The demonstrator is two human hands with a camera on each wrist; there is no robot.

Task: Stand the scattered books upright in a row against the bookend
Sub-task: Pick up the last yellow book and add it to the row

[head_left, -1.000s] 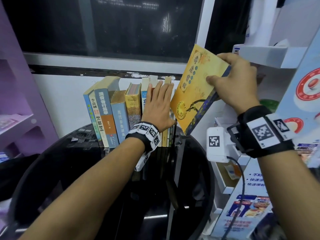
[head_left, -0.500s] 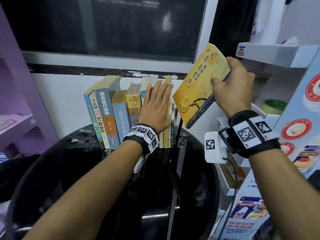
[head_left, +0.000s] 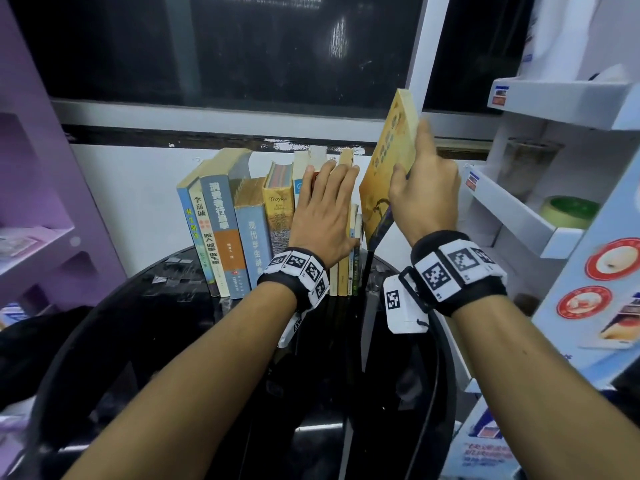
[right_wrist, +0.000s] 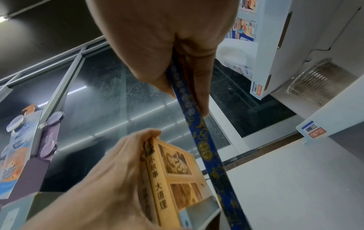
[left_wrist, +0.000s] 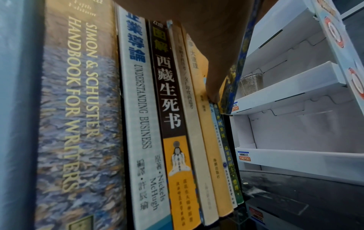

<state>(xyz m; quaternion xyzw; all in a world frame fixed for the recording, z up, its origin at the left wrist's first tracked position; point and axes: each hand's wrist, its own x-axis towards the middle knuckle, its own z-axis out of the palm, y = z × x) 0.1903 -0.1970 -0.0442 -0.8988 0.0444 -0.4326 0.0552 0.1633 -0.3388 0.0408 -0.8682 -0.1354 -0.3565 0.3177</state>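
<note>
**Yellow book held at right end of row, left hand bracing the spines**

We note the right hand [head_left: 420, 199] pinching the yellow book [head_left: 389, 161] by its blue spine [right_wrist: 199, 124]: thumb on the cover side, fingers on the far side, as the right wrist view shows plainly. The book is above and ahead of that hand, off the tabletop [head_left: 194, 327], just to the right of the row of standing books [head_left: 242, 223].

Orientation: the long axis runs near vertical, tilted so the top edge leans right and away from the row, while the lower corner points down toward the gap at the row's right end. The blue spine faces us and the yellow cover faces left toward the row. Whether the lower corner touches the neighbouring thin books we cannot tell; in the head view it appears just beside them.

The left hand [head_left: 327, 209] lies flat with straight fingers pressed against the spines of the right-hand part of the row, fingertips reaching the top edges. It grasps nothing. In the left wrist view the spines under it stand upright, side by side and touching.

A thin dark upright [head_left: 367, 268] stands just right of the last book; we take it for the bookend but the view is too dim to confirm.

A white shelf rack [head_left: 526, 216] stands to the right of the tabletop.
</note>
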